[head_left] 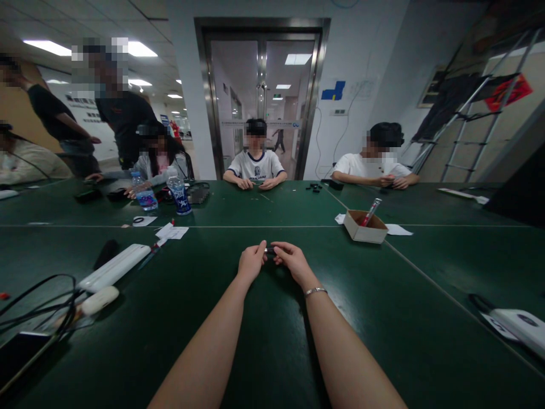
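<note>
Both of my hands meet above the green table [272, 341], a little beyond the middle of its near half. Between them is a small dark piece with a silvery part [269, 250], too small to identify. Thumb and fingers of my left hand [252, 262] pinch its left end. My right hand [293, 260], with a metal band on the wrist, is closed on the dark right end. Fingertips cover much of the piece, so whether it is one part or two cannot be made out.
An open cardboard box [366, 232] holding a red-and-silver tube stands ahead right. To the left lie a white power strip [114, 268], a white mouse-like object [100, 300], black cables and paper scraps [172, 231]. Two bottles [179, 193] stand farther back. Several people sit opposite.
</note>
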Tool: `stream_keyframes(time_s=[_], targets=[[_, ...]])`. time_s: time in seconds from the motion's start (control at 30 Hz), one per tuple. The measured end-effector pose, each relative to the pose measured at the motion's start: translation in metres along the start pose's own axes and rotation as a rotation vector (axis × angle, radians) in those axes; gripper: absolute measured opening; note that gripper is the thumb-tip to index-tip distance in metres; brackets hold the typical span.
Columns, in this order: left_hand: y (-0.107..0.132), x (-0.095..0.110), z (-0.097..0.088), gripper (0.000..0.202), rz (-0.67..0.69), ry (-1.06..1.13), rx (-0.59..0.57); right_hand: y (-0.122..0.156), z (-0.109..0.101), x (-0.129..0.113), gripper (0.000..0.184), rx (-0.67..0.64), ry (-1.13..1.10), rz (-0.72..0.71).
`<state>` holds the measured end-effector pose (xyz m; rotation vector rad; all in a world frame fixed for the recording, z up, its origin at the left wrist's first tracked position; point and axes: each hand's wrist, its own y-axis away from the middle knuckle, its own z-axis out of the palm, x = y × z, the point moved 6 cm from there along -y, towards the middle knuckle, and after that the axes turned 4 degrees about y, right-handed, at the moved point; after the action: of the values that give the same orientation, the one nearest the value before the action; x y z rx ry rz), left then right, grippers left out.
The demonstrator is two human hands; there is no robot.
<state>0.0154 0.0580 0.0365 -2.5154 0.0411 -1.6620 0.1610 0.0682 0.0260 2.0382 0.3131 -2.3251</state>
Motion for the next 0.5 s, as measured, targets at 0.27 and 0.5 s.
stream_keyframes(time_s=[0.27,0.5], targets=[[-0.0041,-0.0065,0.0004,0.062,-0.029,0.035,0.037,0.0004,0.0022,-0.0004,0.042,-0.016,-0.042,0.009],[-0.0054,-0.0067,-0.0004,0.061,-0.033,0.059,0.042,0.0018,0.0043,-0.0014,0.044,-0.034,-0.109,0.03]])
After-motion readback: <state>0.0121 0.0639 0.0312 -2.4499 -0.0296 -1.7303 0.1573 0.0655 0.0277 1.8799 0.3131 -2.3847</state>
